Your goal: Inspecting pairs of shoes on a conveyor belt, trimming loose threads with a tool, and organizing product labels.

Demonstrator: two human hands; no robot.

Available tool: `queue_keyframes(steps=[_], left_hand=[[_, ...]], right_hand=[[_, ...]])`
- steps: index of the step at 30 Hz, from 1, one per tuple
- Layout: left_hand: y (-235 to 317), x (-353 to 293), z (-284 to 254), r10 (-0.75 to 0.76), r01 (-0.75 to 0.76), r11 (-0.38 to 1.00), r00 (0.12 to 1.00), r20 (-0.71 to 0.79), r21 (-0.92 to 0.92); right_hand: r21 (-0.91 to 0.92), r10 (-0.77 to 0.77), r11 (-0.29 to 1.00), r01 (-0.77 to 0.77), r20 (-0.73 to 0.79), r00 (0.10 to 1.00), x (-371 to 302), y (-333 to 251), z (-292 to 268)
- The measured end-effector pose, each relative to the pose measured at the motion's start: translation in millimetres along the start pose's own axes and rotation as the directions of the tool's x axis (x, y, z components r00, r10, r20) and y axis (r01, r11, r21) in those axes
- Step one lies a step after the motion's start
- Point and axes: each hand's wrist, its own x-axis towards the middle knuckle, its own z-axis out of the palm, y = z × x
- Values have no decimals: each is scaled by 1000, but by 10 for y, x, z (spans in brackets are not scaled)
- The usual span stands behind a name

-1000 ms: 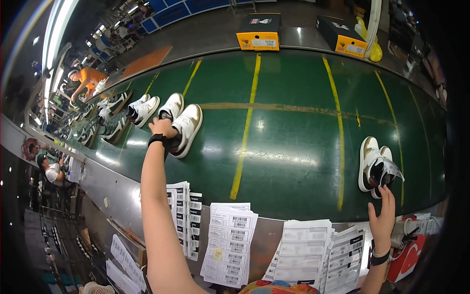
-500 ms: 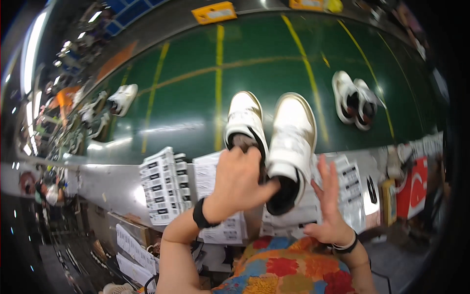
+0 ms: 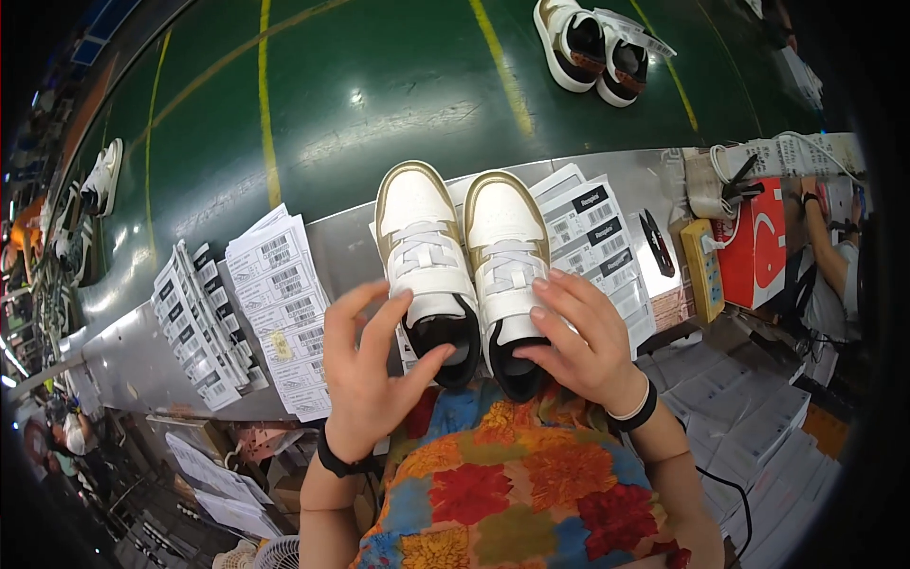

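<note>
At the far left, a pair of white shoes [image 3: 102, 180] stands on the green surface [image 3: 209, 123]. Nearer, on the metal edge [image 3: 336, 237], lie narrow stacks of label strips [image 3: 194, 322] with black blocks and barcodes, then label sheets [image 3: 284, 303] carrying rows of barcodes, small shoe drawings and a yellow sticker [image 3: 282, 344]; most of the print is too fine to make out. The left hand [image 3: 368, 384] is spread wide, its index fingertip at the side of the left shoe [image 3: 424, 228] and its thumb over the collar opening. That white shoe with tan trim sits beside the matching right shoe [image 3: 507, 223], toes pointing away, both over the metal edge. The right hand [image 3: 595, 358] has parted fingers, the tips against the strap of the right shoe and the thumb at its opening. Beyond are more label sheets [image 3: 592, 242] with white lettering on black blocks, another pair of shoes [image 3: 578, 47] with a printed paper tag [image 3: 637, 30], black scissors [image 3: 654, 242], a yellow power strip [image 3: 701, 270] and a red box [image 3: 754, 242] bearing a white curved mark.
</note>
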Motion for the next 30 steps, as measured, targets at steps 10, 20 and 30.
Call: queue_keyframes(steps=[10,20,30], left_hand=[[-288,330,158,440,-443,896,893,95,14],[-10,834,-92,193,-147,950,970,149,-274],[-19,1158,-85,-193,460,694,860,472,-554]], right_hand=[[-126,-242,963,239,-16,970,249,75,27],[305,33,951,-42,36,999,1063,263,-283],[638,286,609,-471,377,881,1298,500,-278]])
